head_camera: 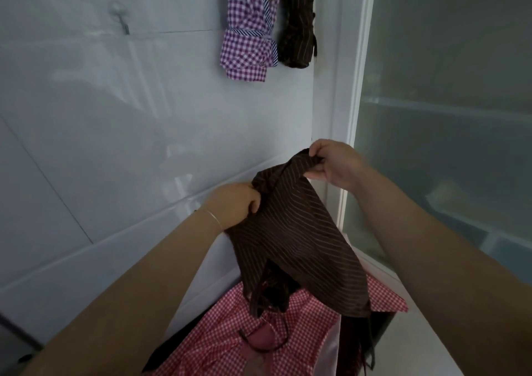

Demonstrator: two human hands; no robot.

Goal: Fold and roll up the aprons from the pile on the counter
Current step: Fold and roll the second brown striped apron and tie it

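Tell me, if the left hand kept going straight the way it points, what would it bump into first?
The left hand, gripping the brown striped apron, points toward the right hand, so probably more of that apron's bunched top edge, then the right hand. Depth is unclear.

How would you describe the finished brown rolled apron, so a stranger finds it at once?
Look to the counter's far end, beside the white frame. Two rolled aprons lie together; the brown rolled apron is the right one. It is dark with thin stripes, unlike its purple checked neighbour.
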